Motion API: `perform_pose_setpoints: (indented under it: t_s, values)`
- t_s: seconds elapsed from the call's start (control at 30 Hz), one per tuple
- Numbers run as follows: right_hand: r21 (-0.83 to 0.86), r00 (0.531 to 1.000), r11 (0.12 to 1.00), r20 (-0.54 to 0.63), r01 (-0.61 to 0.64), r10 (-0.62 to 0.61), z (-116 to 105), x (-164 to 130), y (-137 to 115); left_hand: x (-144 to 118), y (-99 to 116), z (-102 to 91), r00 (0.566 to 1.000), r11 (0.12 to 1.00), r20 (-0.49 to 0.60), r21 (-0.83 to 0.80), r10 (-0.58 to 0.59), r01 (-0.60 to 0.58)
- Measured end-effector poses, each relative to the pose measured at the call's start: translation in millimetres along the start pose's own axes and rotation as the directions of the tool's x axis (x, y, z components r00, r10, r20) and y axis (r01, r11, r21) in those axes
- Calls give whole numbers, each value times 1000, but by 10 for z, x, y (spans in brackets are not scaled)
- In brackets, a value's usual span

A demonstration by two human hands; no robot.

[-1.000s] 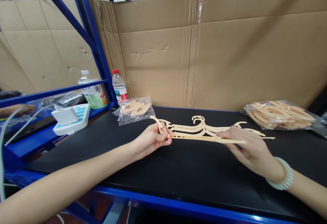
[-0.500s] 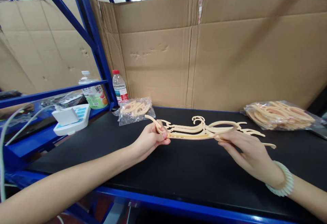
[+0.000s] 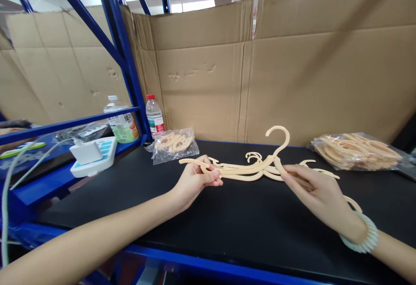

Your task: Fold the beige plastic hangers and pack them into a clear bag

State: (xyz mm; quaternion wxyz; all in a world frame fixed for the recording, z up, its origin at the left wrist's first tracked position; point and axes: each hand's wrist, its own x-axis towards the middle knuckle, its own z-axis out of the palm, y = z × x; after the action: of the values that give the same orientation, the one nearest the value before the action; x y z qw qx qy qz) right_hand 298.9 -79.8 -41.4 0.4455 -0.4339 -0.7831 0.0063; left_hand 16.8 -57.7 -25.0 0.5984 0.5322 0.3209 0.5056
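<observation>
A cream plastic clothes hanger (image 3: 247, 171) is held level above the black tabletop, its hook standing up near the right hand. My left hand (image 3: 196, 180) pinches it close to one arm's end, fingers closed, with the curved tip sticking out to the left. My right hand (image 3: 316, 196) grips it just right of the hook, and hides much of that side; a curved end shows beyond the wrist. Behind the held hanger, several similar hangers (image 3: 254, 155) lie on the table, partly covered by it and the right hand.
A clear bag of cream hanger parts (image 3: 175, 143) lies at the back left, a fuller bag (image 3: 357, 150) at the back right. A red-capped bottle (image 3: 155, 118), a labelled bottle (image 3: 122, 124) and a white power strip (image 3: 94, 163) stand left. Cardboard (image 3: 201, 72) walls the back.
The hanger has turned between my hands, so its hook now points up instead of lying low. My right hand has moved slightly, and the view has tilted up a little.
</observation>
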Motion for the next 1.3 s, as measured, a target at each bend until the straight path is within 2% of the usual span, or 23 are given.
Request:
perform_pose_setpoints:
  t_s: [0.17,0.27,0.3,0.37,0.4,0.47,0.5,0.53,0.57,0.67,0.83,1.0,1.17,1.23,1.3]
  values:
    - [-33,999,999,3,-35,36,-8,38,66,-15,-4,30,1000,996,25,86,-12,10]
    - [-110,1000,994,-18,-16,14,-40,79,112,-83,-31,56,969,952,218,304,-114,44]
    - [-130,1000,991,-12,-10,8,-51,91,127,-121,-33,74,944,914,305,406,-128,-7]
    - [-157,1000,988,27,1,3,-65,106,153,-203,-20,119,872,778,484,575,-74,-253]
    - [-167,998,986,61,7,3,-64,109,163,-239,-6,141,813,694,581,600,-38,-397]
    - [-187,991,982,137,28,-2,-49,105,177,-282,24,169,699,547,715,586,-3,-597]
    - [-195,984,980,176,41,-6,-36,100,182,-287,34,173,664,488,748,579,2,-654]
    - [-200,977,978,212,55,-11,-20,94,186,-283,39,169,650,432,760,585,3,-686]
    - [-199,970,978,242,67,-17,-4,88,191,-272,39,160,653,379,757,603,5,-702]
    - [-180,953,979,302,93,-35,36,70,212,-235,16,126,699,260,715,672,14,-693]
    - [-175,938,979,344,103,-37,70,46,238,-233,-14,109,738,190,675,728,-29,-658]
    - [-274,943,956,332,108,-11,86,35,211,-219,-59,61,779,254,625,763,-51,-595]
    - [-363,949,923,314,128,-8,100,25,226,-171,-96,13,789,290,605,778,-104,-558]
    - [-399,941,910,338,115,30,118,18,269,-150,-93,13,788,297,606,777,-110,-555]
    - [-436,909,897,401,78,115,141,20,331,-121,-79,22,786,292,605,780,-129,-553]
